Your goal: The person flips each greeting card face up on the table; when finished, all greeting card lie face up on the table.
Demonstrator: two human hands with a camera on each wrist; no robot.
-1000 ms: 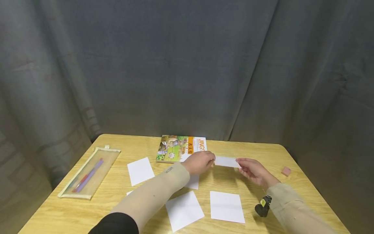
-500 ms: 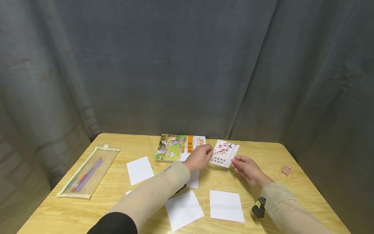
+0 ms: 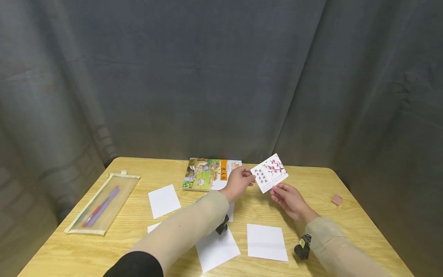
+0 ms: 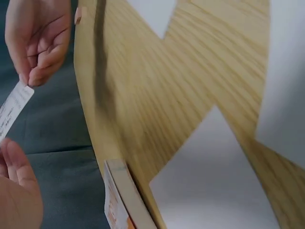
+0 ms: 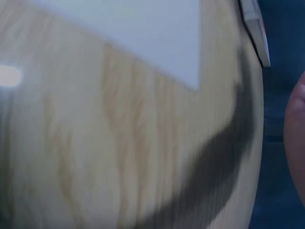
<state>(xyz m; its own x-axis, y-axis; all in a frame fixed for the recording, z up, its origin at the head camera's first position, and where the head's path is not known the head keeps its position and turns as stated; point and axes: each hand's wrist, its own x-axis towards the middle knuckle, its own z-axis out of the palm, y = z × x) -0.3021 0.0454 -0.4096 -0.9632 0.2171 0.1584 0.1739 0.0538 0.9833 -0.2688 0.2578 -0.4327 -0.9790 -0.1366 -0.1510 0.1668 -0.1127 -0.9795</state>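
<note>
A small card (image 3: 270, 173) with printed red blossoms and dark Chinese characters is held up above the far part of the table, its printed side facing the head camera. My left hand (image 3: 237, 182) pinches it at its left corner. Along its lower edge, the thumb and fingers of my right hand (image 3: 290, 202) grip it. The left wrist view shows the card (image 4: 15, 109) nearly edge-on between the right hand (image 4: 40, 43) above and the left hand (image 4: 19, 195) below. Only an edge of the right hand (image 5: 296, 138) enters the right wrist view, and the card is out of sight there.
Several white paper squares (image 3: 267, 242) lie on the wooden table (image 3: 311, 192), one partly under my left arm. A picture-covered book (image 3: 204, 175) lies at the back. A mesh pencil case (image 3: 114, 207) with pens is at left, a small pink block (image 3: 337, 199) at right.
The card was seen blank side first, then tipped up to show its print. It has since turned counterclockwise and risen slightly, with both hands moving along with it.
</note>
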